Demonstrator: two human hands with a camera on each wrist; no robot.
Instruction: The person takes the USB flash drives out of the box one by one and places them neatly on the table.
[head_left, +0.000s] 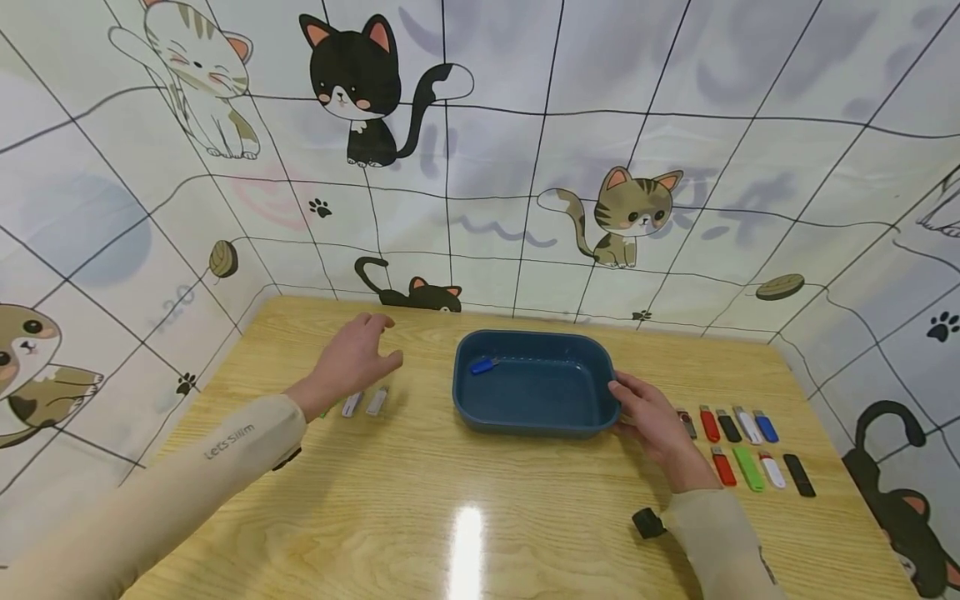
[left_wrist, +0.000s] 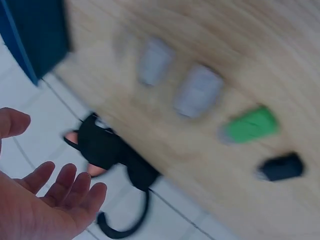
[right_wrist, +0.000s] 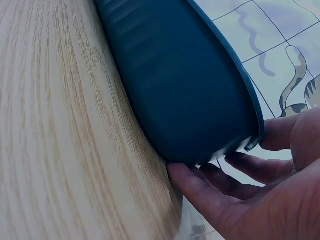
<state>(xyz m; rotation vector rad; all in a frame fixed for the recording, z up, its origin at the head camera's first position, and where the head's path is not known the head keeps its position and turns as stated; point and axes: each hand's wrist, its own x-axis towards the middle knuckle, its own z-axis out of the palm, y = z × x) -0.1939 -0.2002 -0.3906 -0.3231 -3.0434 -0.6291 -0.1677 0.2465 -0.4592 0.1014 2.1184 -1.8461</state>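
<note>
A dark blue plastic tray (head_left: 540,398) stands mid-table with one blue USB stick (head_left: 482,366) inside, near its back left. My right hand (head_left: 660,425) holds the tray's right end; in the right wrist view the thumb is at the rim and the fingers (right_wrist: 200,187) lie against the outer wall low down. To the left of the tray, my left hand (head_left: 356,358) hovers over the table with fingers spread and nothing in them. Near it lie two pale USB sticks (left_wrist: 199,91), a green USB stick (left_wrist: 251,124) and a black USB stick (left_wrist: 282,166), blurred in the left wrist view.
Right of the tray, several USB sticks lie in two rows, among them a red one (head_left: 708,423), a green one (head_left: 748,468) and a black one (head_left: 798,475). A cat-patterned cloth wall (head_left: 495,167) rises behind the wooden table (head_left: 390,500) and at both sides.
</note>
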